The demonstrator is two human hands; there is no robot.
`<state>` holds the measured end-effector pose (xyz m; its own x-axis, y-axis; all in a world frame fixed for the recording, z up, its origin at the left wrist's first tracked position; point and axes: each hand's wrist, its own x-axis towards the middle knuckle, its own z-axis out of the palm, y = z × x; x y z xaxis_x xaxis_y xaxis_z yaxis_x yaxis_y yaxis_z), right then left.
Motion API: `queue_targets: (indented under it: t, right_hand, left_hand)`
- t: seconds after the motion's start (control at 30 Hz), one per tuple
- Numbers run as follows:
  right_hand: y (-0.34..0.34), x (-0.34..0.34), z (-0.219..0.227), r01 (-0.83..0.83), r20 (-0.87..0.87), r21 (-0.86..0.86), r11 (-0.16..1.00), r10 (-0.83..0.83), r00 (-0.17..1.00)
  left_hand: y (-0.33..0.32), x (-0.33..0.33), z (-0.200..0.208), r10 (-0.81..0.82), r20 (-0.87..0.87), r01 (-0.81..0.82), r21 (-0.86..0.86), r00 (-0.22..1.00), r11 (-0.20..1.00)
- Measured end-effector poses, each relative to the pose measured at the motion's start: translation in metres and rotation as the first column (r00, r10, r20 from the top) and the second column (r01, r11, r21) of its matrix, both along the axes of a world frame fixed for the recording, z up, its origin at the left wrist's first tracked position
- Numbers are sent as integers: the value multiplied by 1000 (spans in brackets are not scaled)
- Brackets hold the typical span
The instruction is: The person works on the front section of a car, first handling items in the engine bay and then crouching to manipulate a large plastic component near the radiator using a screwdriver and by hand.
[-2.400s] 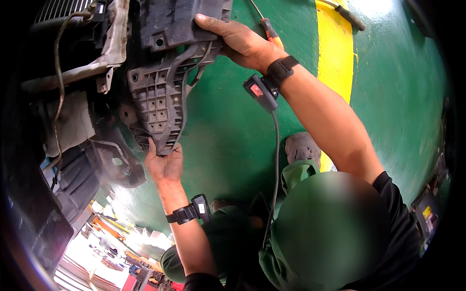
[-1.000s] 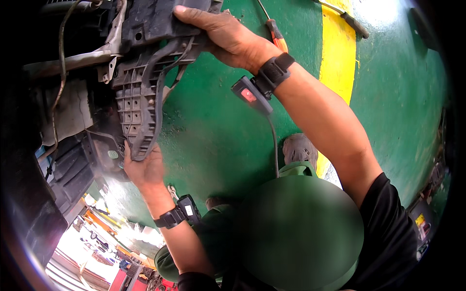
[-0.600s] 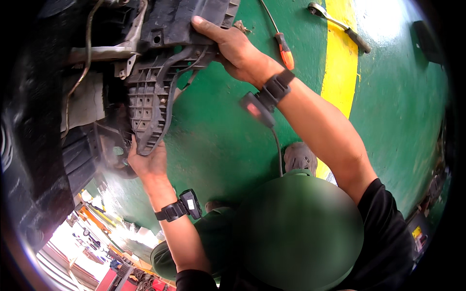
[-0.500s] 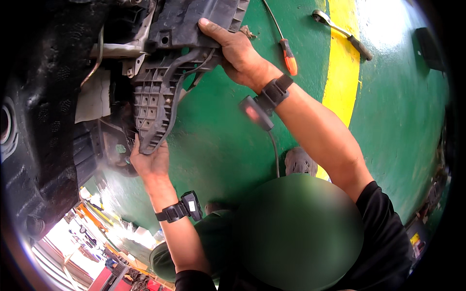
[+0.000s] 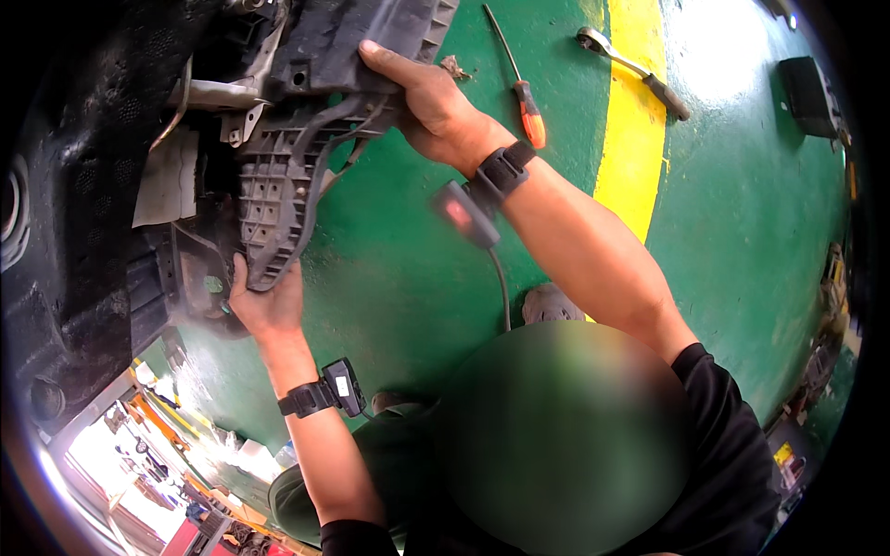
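A ribbed plastic car panel [image 5: 278, 190], dark grey to black, hangs at the car's underside [image 5: 93, 232] in the upper left. My left hand [image 5: 269, 301] cups its narrow lower tip, thumb on one side and fingers on the other. Higher up, my right hand [image 5: 440, 107] grips the panel's right edge, with the thumb laid across its smooth dark face and the fingers tucked out of sight behind it. Whether the panel's top is fastened to the car cannot be made out. Both wrists wear black straps with small devices.
On the green floor lie an orange-and-black screwdriver [image 5: 529, 116] and, across the yellow stripe [image 5: 633, 153], a ratchet wrench [image 5: 640, 74]. A black box [image 5: 808, 97] sits farther right. A metal bracket [image 5: 246, 120] juts from the car beside the panel. A blurred round shape covers the lower middle.
The whole view has shifted slightly, so hands, panel and floor tools all appear a little farther left. Both hands keep the same grip on the panel.
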<state>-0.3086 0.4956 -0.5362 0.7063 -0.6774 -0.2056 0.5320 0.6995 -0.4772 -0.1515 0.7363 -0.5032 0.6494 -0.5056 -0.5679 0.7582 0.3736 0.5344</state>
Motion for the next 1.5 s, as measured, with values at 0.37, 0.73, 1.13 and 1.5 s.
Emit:
queue_targets:
  t: [0.37, 0.73, 1.13, 1.5]
  right_hand:
    - [1, 3, -11, -30, 14, 52, 998, 30, 999]
    - [1, 2, -11, 5, 2, 133, 991, -6, 1000]
    - [1, -9, -20, 5, 24, 61, 998, -6, 1000]
    - [3, -11, 3, -46, -9, 66, 997, 46, 999]
  left_hand:
    - [0, 11, -20, -2, -66, -10, -170, 998, 985]
    - [15, 30, -37, -9, -54, 2, -130, 999, 991]
    - [18, 20, -31, -34, -43, 26, -176, 999, 984]
    - [17, 22, -23, -37, 68, 37, 4, 997, 999]
